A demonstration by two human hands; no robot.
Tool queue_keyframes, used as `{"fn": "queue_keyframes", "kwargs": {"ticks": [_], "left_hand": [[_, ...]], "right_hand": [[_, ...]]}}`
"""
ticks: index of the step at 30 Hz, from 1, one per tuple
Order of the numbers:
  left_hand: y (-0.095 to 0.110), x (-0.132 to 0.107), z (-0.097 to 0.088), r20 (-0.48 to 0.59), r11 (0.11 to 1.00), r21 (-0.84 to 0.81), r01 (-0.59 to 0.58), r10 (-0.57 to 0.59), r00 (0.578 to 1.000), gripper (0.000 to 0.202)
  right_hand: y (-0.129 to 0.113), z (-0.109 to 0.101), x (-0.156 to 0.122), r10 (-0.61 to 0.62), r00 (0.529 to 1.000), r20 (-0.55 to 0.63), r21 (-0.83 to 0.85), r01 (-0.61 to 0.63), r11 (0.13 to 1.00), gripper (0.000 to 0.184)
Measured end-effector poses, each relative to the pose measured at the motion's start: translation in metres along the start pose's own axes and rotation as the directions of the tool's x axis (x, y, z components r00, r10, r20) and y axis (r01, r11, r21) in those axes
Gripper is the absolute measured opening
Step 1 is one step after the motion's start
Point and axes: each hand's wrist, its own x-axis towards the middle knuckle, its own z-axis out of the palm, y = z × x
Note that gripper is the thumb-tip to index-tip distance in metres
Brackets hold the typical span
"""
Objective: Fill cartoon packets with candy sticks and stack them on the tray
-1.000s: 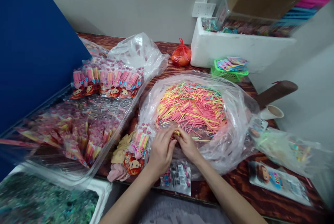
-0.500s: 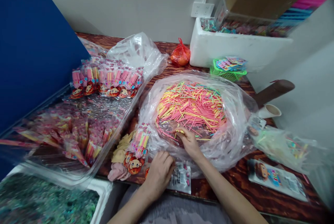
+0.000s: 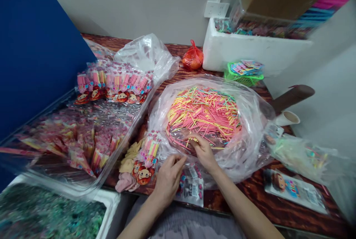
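Note:
My right hand (image 3: 205,154) is closed on a small bunch of yellow sticks (image 3: 192,139), held over the near side of a loose heap of thin pink, yellow and green sticks (image 3: 205,109). The heap lies in a wide clear plastic bag (image 3: 254,131) with its mouth spread open. Nearer the table edge, my left hand (image 3: 168,177) has its fingers curled and thumb drawn in; what they hold, if anything, is hidden. Beside it lie flat clear printed packets (image 3: 191,189). To its left are filled stick packets (image 3: 148,155) with a cartoon face.
A clear tray (image 3: 122,150) with many filled packets stands at the left, above a white foam box (image 3: 111,202). Crumpled cloths (image 3: 126,182) lie beside it. Behind the heap are a red bag (image 3: 193,58), a green basket (image 3: 243,77) and a foam box (image 3: 250,53). A paper cup (image 3: 287,118) stands right.
My left hand has shifted slightly up, and its fingers have moved toward a pinch. My right hand has barely moved and still holds the yellow sticks.

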Motion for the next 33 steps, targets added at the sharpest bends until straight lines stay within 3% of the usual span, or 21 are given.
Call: {"fn": "queue_keyframes", "kwargs": {"ticks": [3, 6, 8, 13, 17, 21, 25, 33], "left_hand": [[0.004, 0.005, -0.008, -0.094, 0.951, -0.233, 0.203, -0.230, 0.969, 0.023], [0.005, 0.011, -0.016, -0.130, 0.809, -0.460, 0.367, -0.470, 0.873, 0.015], [0.006, 0.015, -0.020, -0.103, 0.736, -0.541, 0.407, -0.539, 0.836, 0.021], [0.008, 0.018, -0.022, -0.077, 0.740, -0.536, 0.408, -0.523, 0.849, 0.034], [0.005, 0.018, -0.018, 0.006, 0.709, -0.565, 0.422, -0.508, 0.861, 0.025], [-0.002, 0.020, -0.020, -0.073, 0.653, -0.644, 0.398, -0.570, 0.818, 0.023], [-0.007, 0.025, -0.028, -0.171, 0.654, -0.655, 0.378, -0.616, 0.769, 0.028], [-0.004, 0.026, -0.040, -0.255, 0.781, -0.505, 0.367, -0.541, 0.801, 0.035]], "right_hand": [[0.001, -0.002, -0.001, 0.001, 1.000, -0.012, -0.001, -0.001, 1.000, 0.025], [0.003, -0.001, -0.004, 0.019, 1.000, -0.010, -0.006, -0.019, 1.000, 0.026], [0.004, 0.001, -0.006, 0.034, 0.999, -0.010, -0.009, -0.034, 0.999, 0.025], [0.003, 0.004, -0.009, 0.047, 0.999, -0.019, 0.001, -0.047, 0.999, 0.024], [0.003, 0.004, -0.010, 0.059, 0.998, -0.028, -0.005, -0.059, 0.998, 0.023], [0.004, 0.004, -0.010, 0.058, 0.998, -0.029, -0.007, -0.058, 0.998, 0.024], [0.003, 0.007, -0.009, 0.049, 0.998, -0.024, -0.016, -0.050, 0.999, 0.022], [-0.001, 0.012, -0.007, 0.050, 0.998, -0.027, -0.015, -0.050, 0.999, 0.021]]}}
